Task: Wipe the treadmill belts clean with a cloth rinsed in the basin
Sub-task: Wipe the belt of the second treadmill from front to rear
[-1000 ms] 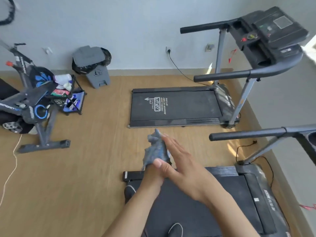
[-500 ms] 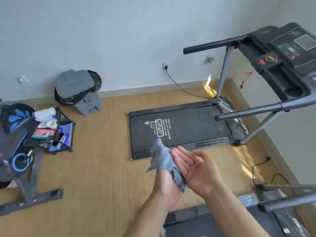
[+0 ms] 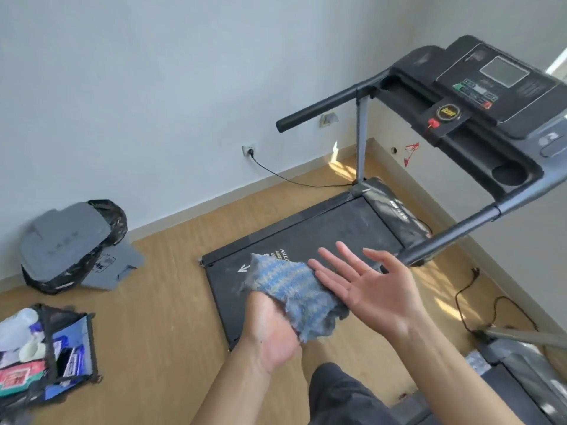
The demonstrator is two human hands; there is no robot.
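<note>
Cloth held in the left hand, right palm open, both over the far treadmill's rear end.

The left hand (image 3: 270, 331) grips the bunched blue striped cloth (image 3: 294, 288), fingers curled under it. The right hand (image 3: 369, 286) lies palm-up at the cloth's 3 o'clock, fingers spread and holding nothing, its fingertips at the cloth's edge. Toward 12 o'clock the dusty black belt (image 3: 322, 231) runs on; its rear edge lies at the cloth's 9 o'clock, with bare wood floor (image 3: 165, 302) beyond. The near handrail (image 3: 454, 234) juts in at 2 o'clock, close by the right fingers. A second treadmill (image 3: 527, 369) fills 5 o'clock, with a black cable (image 3: 457, 297) looped on the floor between the machines. A bin (image 3: 64, 240) stands at 9 o'clock and an open caddy (image 3: 70, 342) at 8 o'clock, with wide floor between them and the belt.
</note>
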